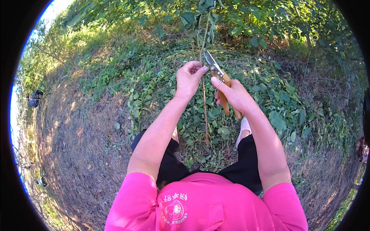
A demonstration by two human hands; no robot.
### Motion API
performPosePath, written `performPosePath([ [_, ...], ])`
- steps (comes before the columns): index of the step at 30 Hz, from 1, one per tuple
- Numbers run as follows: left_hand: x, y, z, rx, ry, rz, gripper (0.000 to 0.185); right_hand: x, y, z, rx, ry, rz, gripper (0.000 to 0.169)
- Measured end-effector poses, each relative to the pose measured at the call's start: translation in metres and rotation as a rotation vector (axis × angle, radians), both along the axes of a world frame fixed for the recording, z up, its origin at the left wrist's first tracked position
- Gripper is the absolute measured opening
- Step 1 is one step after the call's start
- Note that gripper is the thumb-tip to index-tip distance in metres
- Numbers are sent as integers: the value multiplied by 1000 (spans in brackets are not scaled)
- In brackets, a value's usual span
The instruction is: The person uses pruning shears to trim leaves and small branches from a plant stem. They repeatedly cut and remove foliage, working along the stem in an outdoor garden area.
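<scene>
My left hand [190,76] grips a thin brown woody stem [205,106] between thumb and fingers. The stem stands roughly upright, its lower end among the leaves between my feet, with drooping green leaves [212,24] at its top. My right hand [231,93] is closed around the orange-brown handles of a pair of pruning shears [221,76]. The metal blades point up and to the left, close beside the stem just above my left hand; whether they touch it I cannot tell.
Cut leafy stems [277,115] cover the ground around my feet. Dense green shrubs [254,23] rise beyond them. Dry bare ground [78,138] stretches to the left, with a dark object [35,98] at the far left edge. My shoe [244,130] is beside the cuttings.
</scene>
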State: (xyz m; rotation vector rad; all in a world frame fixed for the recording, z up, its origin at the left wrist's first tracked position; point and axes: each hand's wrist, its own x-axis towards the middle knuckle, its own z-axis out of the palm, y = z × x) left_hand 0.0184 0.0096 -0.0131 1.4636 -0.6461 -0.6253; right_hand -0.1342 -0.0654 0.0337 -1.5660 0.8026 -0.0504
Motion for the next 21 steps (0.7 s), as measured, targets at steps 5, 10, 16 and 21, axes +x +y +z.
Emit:
performPosePath([
  [5, 1, -2, -5, -43, 51, 10, 16, -1, 5, 7, 85, -73, -73, 62],
  [10, -2, -3, -5, -12, 27, -1, 15, 0, 2, -6, -141, 1, -7, 65],
  [16, -4, -5, -6, -48, 31, -26, 14, -1, 2, 3, -115, 61, -11, 67],
  [21, -5, -5, -8, -95, 57, -44, 13, -1, 0, 4, -83, 54, -17, 64],
])
